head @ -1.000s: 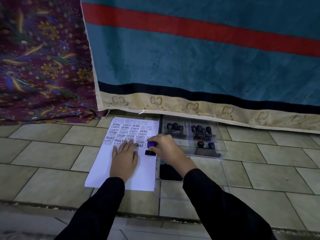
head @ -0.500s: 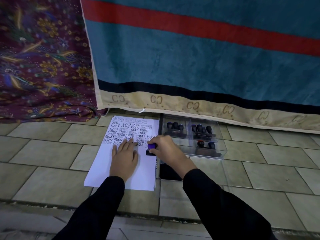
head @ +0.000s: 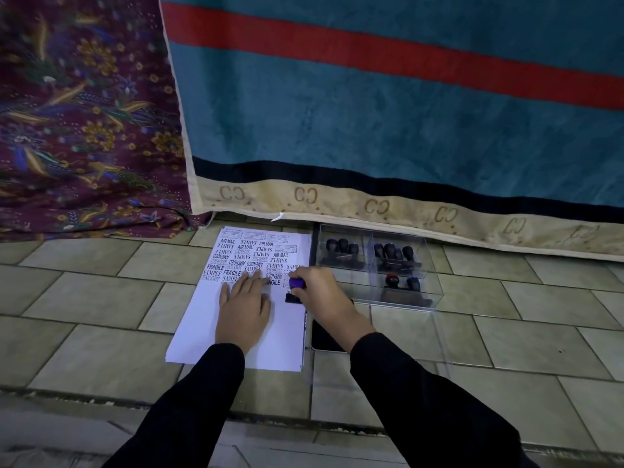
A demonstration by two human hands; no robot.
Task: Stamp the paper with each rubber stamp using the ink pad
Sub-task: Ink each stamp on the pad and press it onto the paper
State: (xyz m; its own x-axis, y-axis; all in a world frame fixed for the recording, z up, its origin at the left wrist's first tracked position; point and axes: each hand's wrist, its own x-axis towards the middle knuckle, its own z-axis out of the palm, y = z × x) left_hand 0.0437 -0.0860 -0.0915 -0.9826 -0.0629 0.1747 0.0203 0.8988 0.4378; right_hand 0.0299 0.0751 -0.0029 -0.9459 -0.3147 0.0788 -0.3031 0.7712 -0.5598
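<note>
My left hand (head: 243,307) flat on the paper (head: 199,329), fingers straight, my right hand (head: 319,292) curled round the purple-handled stamp (head: 297,283), base touching the sheet

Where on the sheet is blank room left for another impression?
Blank: the near half of the paper, left of the left hand and in the strip between it and the right hand, below the purple-handled stamp. Crowded: the far half, packed with printed words.

I log: teal towel (head: 371,123), red stripe, black band, beige monogrammed hem; maroon floral cloth (head: 84,130); white paper sheet (head: 202,332), black lettering; purple-knobbed rubber stamp (head: 297,283); black sleeves (head: 422,400).
</note>
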